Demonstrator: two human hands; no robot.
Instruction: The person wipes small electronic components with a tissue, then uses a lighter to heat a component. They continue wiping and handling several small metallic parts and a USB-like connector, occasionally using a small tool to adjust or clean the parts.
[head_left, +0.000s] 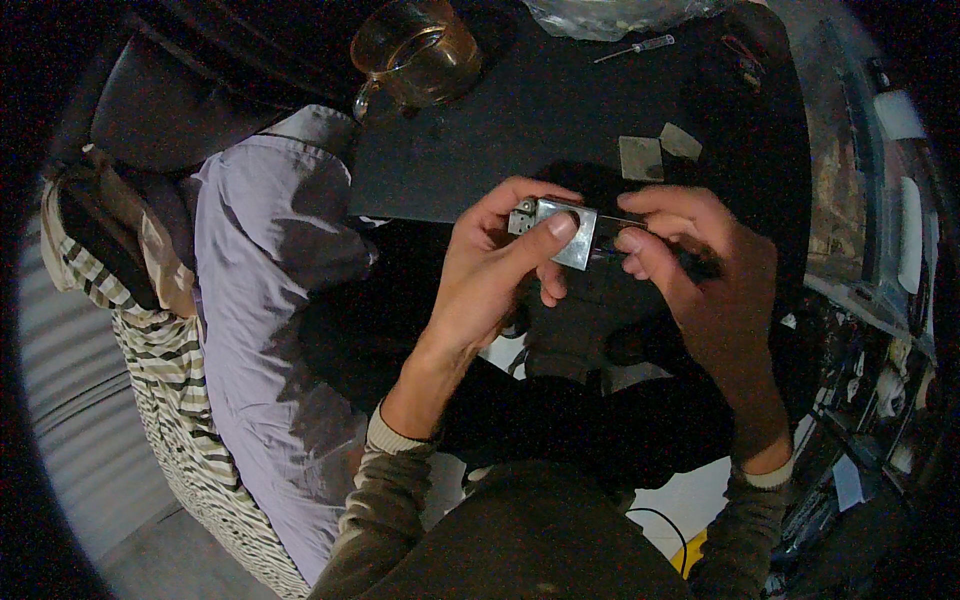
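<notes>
A metal lighter insert (574, 244), with a perforated chimney at its left end, is gripped between the thumb and fingers of my left hand (499, 255). My right hand (697, 255) is just right of it, thumb and forefinger close around a thin, wire-like piece that reaches to the insert's right end. I cannot tell what that piece is. Past my hands, two small flat squarish pieces (640, 158) lie on the dark table (510, 142). A small screwdriver with a clear handle (651, 44) lies farther back.
A glass mug (420, 56) stands at the table's back left, and a clear plastic bag (600, 16) lies at the back. Light purple cloth (255, 300) and zebra-striped fabric (169, 382) are at the left. Cluttered items fill the right side. A black cable (675, 517) hangs below.
</notes>
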